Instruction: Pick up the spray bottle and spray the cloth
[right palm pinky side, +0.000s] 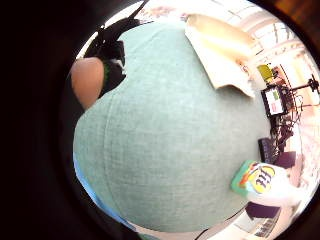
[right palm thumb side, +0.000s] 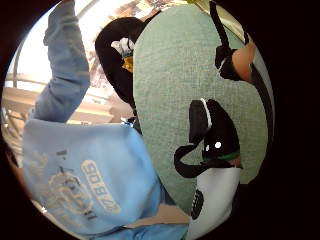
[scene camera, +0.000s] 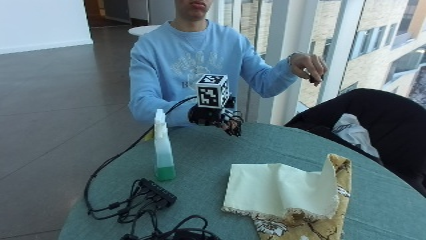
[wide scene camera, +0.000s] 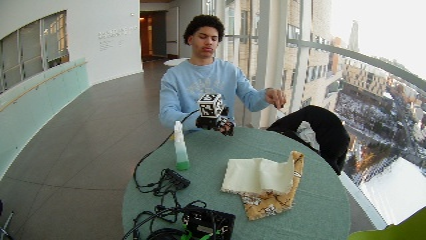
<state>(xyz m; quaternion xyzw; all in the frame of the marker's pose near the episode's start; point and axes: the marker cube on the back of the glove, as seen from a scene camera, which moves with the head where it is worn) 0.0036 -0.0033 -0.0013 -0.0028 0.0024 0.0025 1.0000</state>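
Hovering above the tabletop (scene camera: 279, 145) near its edge, the right hand (scene camera: 223, 119) holds nothing, fingers (scene camera: 234, 126) hanging loosely curled. The bottle (scene camera: 162, 147) stands upright nearby, the cloth (scene camera: 279, 192) further off. Reaching comes first: the hand must reach the bottle and grip it.

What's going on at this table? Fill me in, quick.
A person in a light blue sweatshirt sits at a round green table. Their gloved right hand hovers above the table near its far edge, fingers hanging loosely, holding nothing. The spray bottle stands upright and untouched, apart from that hand. The cream cloth lies partly folded on the table over a patterned fabric. The bare hand is raised off to the side. Nothing has been picked up yet.
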